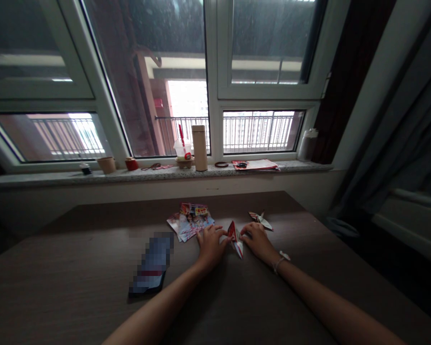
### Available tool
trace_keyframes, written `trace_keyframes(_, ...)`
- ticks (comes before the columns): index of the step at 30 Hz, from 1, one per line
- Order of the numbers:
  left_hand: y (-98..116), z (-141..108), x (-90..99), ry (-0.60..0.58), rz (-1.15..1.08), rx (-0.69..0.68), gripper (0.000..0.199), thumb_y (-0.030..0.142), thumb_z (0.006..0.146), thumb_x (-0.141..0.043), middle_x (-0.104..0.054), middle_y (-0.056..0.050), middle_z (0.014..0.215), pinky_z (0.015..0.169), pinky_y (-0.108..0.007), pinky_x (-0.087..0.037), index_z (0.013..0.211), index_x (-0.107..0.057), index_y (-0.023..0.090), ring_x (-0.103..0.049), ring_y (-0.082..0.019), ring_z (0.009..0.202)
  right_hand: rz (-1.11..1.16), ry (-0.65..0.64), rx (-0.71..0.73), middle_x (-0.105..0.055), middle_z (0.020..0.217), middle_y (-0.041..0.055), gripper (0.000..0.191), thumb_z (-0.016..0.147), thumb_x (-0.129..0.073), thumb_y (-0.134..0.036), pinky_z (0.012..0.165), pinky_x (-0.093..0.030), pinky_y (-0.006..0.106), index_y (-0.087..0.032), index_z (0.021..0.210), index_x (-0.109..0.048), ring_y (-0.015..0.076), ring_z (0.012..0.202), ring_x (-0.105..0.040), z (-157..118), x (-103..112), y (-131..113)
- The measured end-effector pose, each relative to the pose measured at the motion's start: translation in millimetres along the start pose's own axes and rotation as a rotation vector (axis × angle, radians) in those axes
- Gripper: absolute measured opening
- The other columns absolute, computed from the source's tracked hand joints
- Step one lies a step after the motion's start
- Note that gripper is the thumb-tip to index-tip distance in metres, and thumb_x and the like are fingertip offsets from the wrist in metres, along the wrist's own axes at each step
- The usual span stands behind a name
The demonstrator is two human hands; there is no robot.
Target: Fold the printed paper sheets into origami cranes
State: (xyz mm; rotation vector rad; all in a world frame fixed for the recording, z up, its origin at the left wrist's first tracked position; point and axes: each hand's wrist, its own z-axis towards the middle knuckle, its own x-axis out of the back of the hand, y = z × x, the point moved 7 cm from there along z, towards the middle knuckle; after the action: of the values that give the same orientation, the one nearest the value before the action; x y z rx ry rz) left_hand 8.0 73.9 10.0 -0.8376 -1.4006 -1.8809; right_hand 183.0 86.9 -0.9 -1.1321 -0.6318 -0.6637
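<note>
Between my two hands is a folded paper piece (236, 239), red and white, long and pointed at both ends. My left hand (211, 244) pinches its left side with thumb and fingers. From the right, the fingertips of my right hand (257, 239) close on its other edge. A bracelet circles my right wrist. Just beyond the right hand lies a finished-looking folded paper crane (261, 220) with spread points. Printed colourful paper sheets (196, 220) lie in a loose stack past my left hand.
A phone (153, 266), its screen blurred, lies left of my left forearm on the dark wooden table (75, 268). Along the windowsill (158, 174) stand a tan flask (199, 148), a paper cup (107, 165), a plastic cup with a red straw (182, 148), papers (256, 165) and a clear bottle (308, 145).
</note>
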Motion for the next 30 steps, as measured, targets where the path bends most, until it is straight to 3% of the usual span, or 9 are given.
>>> trace_keyframes(19, 6.5, 9.8, -6.2, 0.014, 0.103, -0.027, 0.009, 0.035, 0.084, -0.068, -0.063, -0.002, 0.128, 0.11, -0.073, -0.006, 0.088, -0.07, 0.027, -0.038, -0.032, 0.135, -0.007, -0.037, 0.021, -0.063, 0.106, 0.0046, 0.01, 0.083, -0.062, -0.024, 0.1, -0.033, 0.037, -0.023, 0.09, -0.069, 0.0235, 0.113, -0.048, 1.1, -3.1, -2.2)
trace_keyframes(30, 5.7, 10.6, -6.5, 0.011, 0.121, -0.03, 0.013, 0.036, 0.081, -0.07, -0.061, -0.004, 0.129, 0.11, -0.073, -0.005, 0.089, -0.07, 0.026, -0.036, -0.034, 0.135, 0.018, -0.027, 0.016, -0.062, 0.11, 0.0044, 0.015, 0.082, -0.064, -0.026, 0.103, -0.031, 0.038, -0.023, 0.097, -0.066, 0.0242, 0.116, -0.047, -0.8, -2.1, -3.8)
